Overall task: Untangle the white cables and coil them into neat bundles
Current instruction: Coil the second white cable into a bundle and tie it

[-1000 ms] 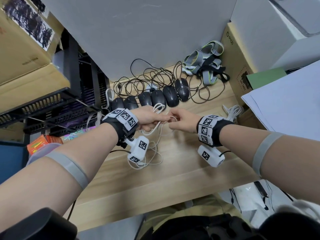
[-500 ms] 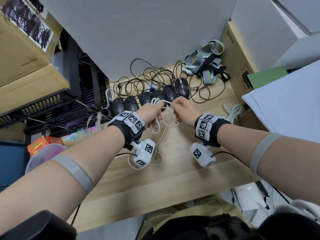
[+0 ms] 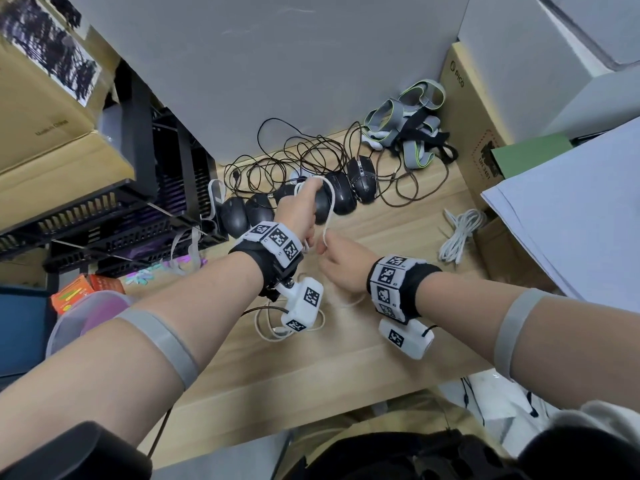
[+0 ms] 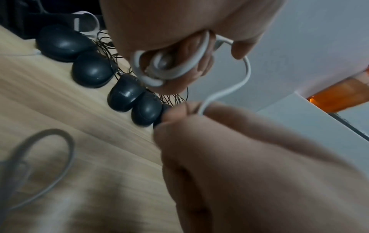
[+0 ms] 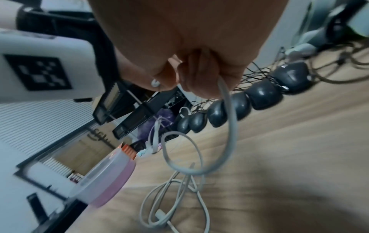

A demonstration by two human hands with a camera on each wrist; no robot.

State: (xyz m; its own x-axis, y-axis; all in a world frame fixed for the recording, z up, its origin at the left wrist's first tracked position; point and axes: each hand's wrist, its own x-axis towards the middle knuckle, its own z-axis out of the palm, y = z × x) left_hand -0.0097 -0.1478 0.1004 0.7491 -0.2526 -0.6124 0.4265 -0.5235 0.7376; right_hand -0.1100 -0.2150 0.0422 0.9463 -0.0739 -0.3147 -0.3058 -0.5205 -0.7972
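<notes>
Two hands share one white cable (image 3: 330, 202): our left hand (image 3: 298, 211) grips the wound loops while our right hand (image 3: 341, 259) pinches the slack to feed it.

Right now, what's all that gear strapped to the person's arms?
Bare arms, no sleeves. Each wrist wears a black band covered in white tiles printed with black square codes, with a white camera block hanging beneath, trailing a thin black cable. A plain grey band circles each forearm.
</notes>
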